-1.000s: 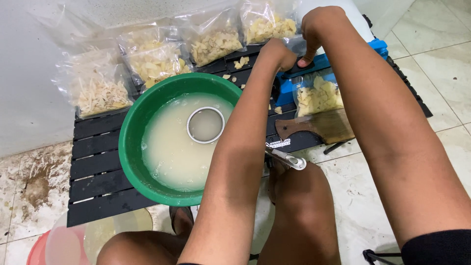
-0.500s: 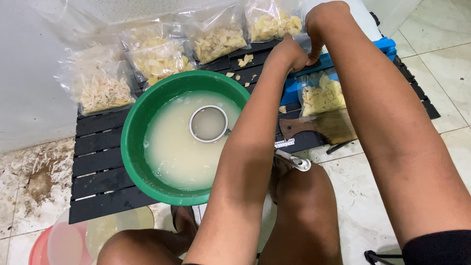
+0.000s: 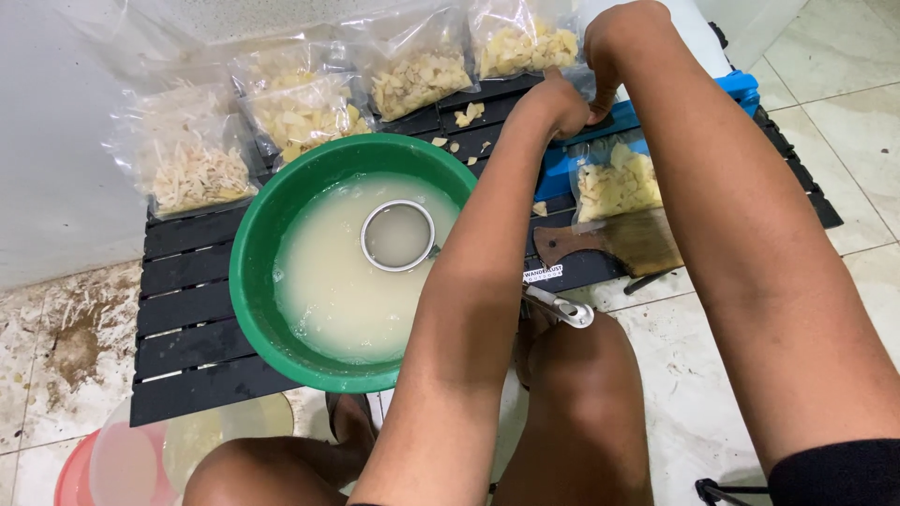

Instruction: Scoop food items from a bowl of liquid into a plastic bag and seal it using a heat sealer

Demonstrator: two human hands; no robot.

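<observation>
Both arms stretched forward over the black slatted surface (image 3: 187,319). Left hand (image 3: 555,101) and right hand (image 3: 614,42) curled, pressing down on blue sealer (image 3: 572,164); clear bag of chips (image 3: 614,183) lies under it, beside green basin (image 3: 258,281)

- Sealer (image 3: 656,117): blue bar-shaped device lying across the far right part of the black slatted table, its arm under both hands.
- Bag (image 3: 614,183): clear plastic, filled with pale yellow chips; lies flat just near of the sealer, its open end reaching under the sealer arm, its near edge beside a wooden-handled cleaver.
</observation>
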